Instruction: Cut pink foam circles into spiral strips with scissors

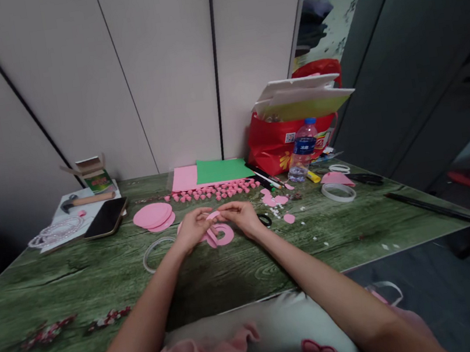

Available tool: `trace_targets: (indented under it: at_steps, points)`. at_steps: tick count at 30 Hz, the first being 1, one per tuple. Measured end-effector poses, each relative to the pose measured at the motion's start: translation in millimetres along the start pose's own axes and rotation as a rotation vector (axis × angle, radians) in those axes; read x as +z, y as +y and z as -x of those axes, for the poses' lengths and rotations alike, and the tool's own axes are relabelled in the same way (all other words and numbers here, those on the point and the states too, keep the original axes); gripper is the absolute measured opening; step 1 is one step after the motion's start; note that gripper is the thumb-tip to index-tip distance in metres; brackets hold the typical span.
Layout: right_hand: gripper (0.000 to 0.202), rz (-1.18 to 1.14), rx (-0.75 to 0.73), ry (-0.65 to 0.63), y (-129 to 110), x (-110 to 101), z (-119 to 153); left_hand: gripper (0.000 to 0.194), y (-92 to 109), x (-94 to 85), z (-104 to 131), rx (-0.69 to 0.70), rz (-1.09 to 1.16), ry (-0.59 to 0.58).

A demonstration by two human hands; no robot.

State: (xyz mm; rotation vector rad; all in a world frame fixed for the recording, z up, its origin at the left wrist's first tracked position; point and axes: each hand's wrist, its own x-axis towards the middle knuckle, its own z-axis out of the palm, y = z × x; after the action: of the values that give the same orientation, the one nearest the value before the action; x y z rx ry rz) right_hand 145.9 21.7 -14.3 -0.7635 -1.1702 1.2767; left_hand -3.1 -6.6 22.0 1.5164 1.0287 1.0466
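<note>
The left hand and the right hand both pinch a curled pink paper strip around the middle of the green table, a pink paper ring just beside it. From here I see pink discs left, small pink pieces beyond, a bottle far right

Room before phone (obstacle: upright bottle)

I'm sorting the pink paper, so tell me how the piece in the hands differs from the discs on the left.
The piece is bent between the left hand and right hand; the discs lie flat. The piece is a curving strip; the discs look like whole rounds. Both are pink.
</note>
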Motion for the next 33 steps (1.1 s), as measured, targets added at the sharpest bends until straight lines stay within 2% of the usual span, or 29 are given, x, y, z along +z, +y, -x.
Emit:
trace_targets:
  at_steps: [3, 9, 15, 26, 33]
  points:
    - [0.029, -0.049, 0.033, 0.001, 0, -2, 0, 0.026, -4, -1.7, -2, -0.007, 0.011, 0.018]
    - [0.032, -0.098, 0.074, 0.016, -2, -3, 1, 0.021, -9, -3.8, -5, -0.008, -0.007, 0.058]
    - [0.031, -0.113, 0.087, 0.021, 0, -3, -1, 0.027, -9, -3.0, -5, -0.017, 0.003, -0.004]
    - [0.028, -0.163, 0.131, -0.039, 7, -8, -4, 0.026, -19, -6.5, -8, 0.001, -0.043, 0.031]
    - [0.029, -0.180, 0.134, 0.004, 6, -9, -4, 0.026, -17, -5.4, -6, -0.022, -0.029, 0.027]
